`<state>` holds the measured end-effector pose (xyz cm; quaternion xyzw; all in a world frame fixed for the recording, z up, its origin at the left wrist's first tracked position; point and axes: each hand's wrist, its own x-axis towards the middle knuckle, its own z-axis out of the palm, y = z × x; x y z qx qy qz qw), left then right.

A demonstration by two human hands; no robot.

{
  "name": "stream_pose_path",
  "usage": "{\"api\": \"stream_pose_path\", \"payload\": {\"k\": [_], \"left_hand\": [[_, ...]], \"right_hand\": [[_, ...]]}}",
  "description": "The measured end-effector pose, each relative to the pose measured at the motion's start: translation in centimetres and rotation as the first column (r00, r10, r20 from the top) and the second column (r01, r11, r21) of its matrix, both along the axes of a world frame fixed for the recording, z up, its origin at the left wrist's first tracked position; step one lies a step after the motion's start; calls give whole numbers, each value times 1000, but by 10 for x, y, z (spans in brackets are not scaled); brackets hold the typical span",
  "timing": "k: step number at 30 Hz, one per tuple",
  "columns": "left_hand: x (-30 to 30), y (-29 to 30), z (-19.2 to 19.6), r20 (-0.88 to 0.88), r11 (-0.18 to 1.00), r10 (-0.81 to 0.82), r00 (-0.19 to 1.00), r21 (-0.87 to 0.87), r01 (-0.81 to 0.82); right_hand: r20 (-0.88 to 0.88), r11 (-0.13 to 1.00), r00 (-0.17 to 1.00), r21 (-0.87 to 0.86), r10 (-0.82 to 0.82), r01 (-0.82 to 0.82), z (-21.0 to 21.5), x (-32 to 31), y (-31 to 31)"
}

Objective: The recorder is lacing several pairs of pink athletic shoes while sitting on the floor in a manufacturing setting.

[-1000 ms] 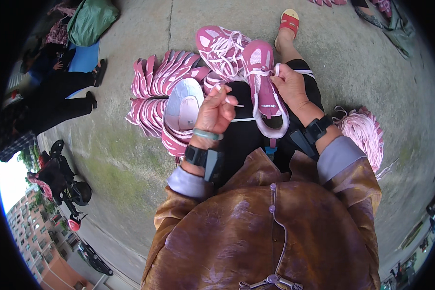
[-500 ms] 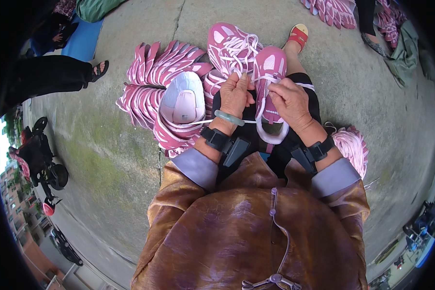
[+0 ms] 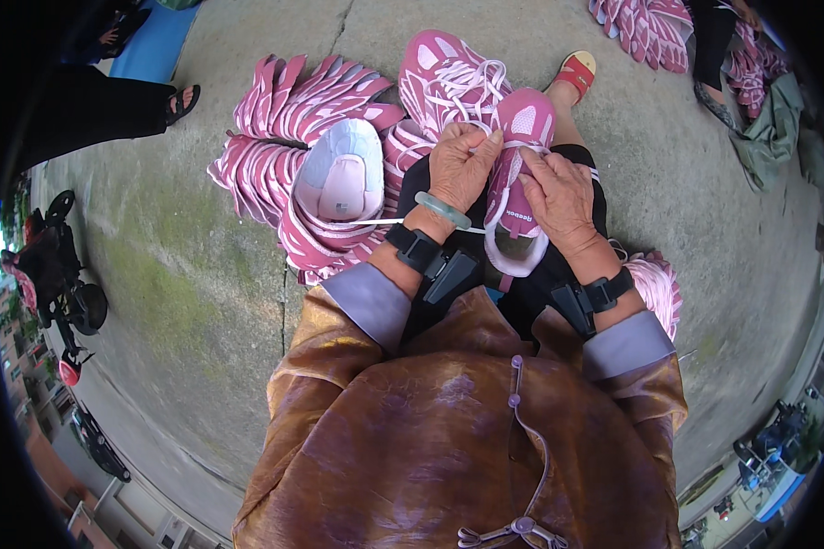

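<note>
A pink shoe upper (image 3: 513, 203) with white trim lies over my dark-trousered lap, its heel loop toward me. My left hand (image 3: 462, 167), a green bangle on its wrist, is closed at the upper's left edge, pinching a white shoelace (image 3: 515, 144) that crosses the front of the upper. My right hand (image 3: 557, 199) is on the right side with bent fingers gripping the upper by its lace opening; the fingertips partly hide the spot. Just beyond is a stack of laced pink uppers (image 3: 449, 78).
Left of my lap is a large fanned stack of pink uppers (image 3: 265, 174), a pale-lined upper (image 3: 339, 174) facing up. More pink uppers (image 3: 655, 284) lie by my right forearm. A sandalled foot (image 3: 183, 104) stands left; a red sandal (image 3: 577, 75) is ahead. A motorbike (image 3: 59, 265) stands far left.
The whole scene has shifted slightly as the view moved. My left hand has come closer to the upper's edge, and my right fingers have settled lower against it.
</note>
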<state>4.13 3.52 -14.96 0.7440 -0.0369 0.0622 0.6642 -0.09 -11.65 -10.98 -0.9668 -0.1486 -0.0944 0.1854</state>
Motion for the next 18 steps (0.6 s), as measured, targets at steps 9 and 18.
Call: {"api": "stream_pose_path", "payload": {"k": [9,18], "left_hand": [[1,4,19,-426,944,-161,890,-329,14],[2,-5,23,-474,918,-127,871,-390,-78]], "right_hand": [[-199,987,978,132,-69,97,-2,5,-3],[-222,925,971,341,-93,167,-9,2,-4]]}}
